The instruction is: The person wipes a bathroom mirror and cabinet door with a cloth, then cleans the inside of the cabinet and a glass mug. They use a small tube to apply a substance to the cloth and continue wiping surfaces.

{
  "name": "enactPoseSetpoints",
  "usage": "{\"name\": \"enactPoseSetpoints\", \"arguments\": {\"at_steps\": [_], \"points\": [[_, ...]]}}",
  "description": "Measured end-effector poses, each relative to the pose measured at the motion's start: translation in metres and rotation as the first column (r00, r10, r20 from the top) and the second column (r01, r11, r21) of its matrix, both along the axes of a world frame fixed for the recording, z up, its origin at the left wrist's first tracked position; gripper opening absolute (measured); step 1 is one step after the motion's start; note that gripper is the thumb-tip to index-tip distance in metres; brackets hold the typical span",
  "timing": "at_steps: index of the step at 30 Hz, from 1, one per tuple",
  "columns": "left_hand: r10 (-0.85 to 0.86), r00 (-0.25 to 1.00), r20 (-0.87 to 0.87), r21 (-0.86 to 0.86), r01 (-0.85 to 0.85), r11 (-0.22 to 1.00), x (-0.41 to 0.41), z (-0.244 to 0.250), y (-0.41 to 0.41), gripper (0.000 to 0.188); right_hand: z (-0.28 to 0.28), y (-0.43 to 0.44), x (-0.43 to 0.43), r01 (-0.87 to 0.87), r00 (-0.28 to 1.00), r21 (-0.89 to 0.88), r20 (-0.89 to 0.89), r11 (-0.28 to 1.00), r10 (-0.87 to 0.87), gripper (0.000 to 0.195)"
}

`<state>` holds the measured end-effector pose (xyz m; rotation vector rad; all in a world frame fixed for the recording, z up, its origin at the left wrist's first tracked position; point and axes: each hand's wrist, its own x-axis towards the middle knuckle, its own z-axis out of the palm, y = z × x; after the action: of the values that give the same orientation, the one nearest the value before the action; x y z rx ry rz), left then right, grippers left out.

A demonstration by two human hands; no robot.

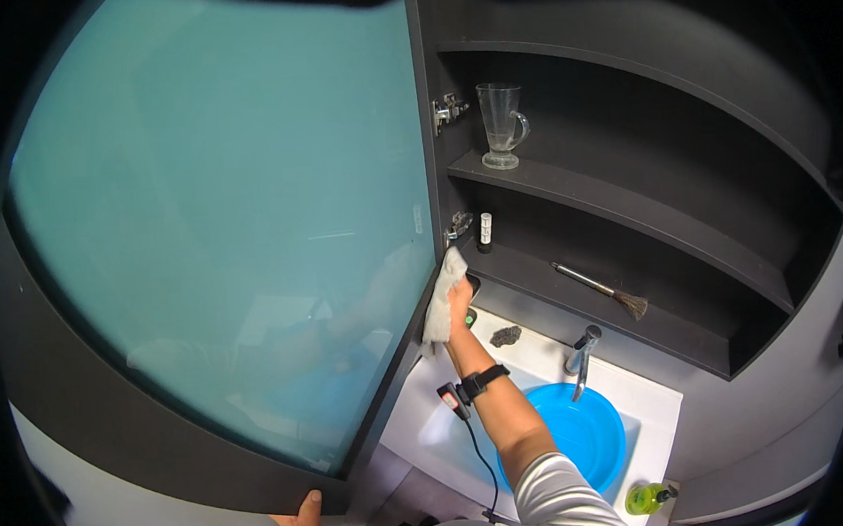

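Observation:
My left hand (302,523) grips the lower corner of the open cabinet door, its thumb on the dark frame (191,470) around a greenish glass panel (249,200). My right hand (460,305) holds a pale cloth (438,315) against the hinge-side lower edge of the door, beside the lower hinge (453,235). A black sensor strap (484,381) with a cable is round my right wrist. Right of the door is the dark open cabinet (638,204); a glass mug (501,125) stands on its middle shelf, and a small white tube (486,230) and a brush (602,290) are on the bottom one.
Below the cabinet is a white sink (435,421) with a chrome faucet (582,360) over a blue basin (584,432). A dark scouring pad (506,336) lies on the sink's back ledge. A green pump bottle (645,498) stands at the lower right.

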<state>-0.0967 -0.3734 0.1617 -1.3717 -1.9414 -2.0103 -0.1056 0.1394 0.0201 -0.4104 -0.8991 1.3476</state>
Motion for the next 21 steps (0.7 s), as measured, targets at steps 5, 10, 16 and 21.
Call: {"name": "enactPoseSetpoints", "arguments": {"at_steps": [5,10,16,21], "points": [[0.008,0.999,0.033,0.042,-0.009,0.999,0.015,-0.005,-0.005,0.046,0.045,0.008,-0.022,-0.151,0.983,-0.055,-0.114,0.987,0.144,0.015],[0.005,0.994,0.111,0.149,-0.022,0.989,0.012,-0.011,-0.002,0.050,0.096,0.002,-0.011,-0.345,0.923,-0.023,-0.191,0.938,0.334,0.017],[0.017,0.991,0.130,0.045,-0.023,0.999,0.012,-0.012,-0.016,0.052,0.175,0.005,-0.020,-0.227,0.971,0.056,-0.068,0.972,0.231,0.025],[-0.029,0.996,0.085,0.084,0.021,0.996,0.012,-0.006,0.000,0.055,0.239,0.063,-0.024,0.096,0.993,0.416,0.028,0.904,-0.119,0.027]]}}
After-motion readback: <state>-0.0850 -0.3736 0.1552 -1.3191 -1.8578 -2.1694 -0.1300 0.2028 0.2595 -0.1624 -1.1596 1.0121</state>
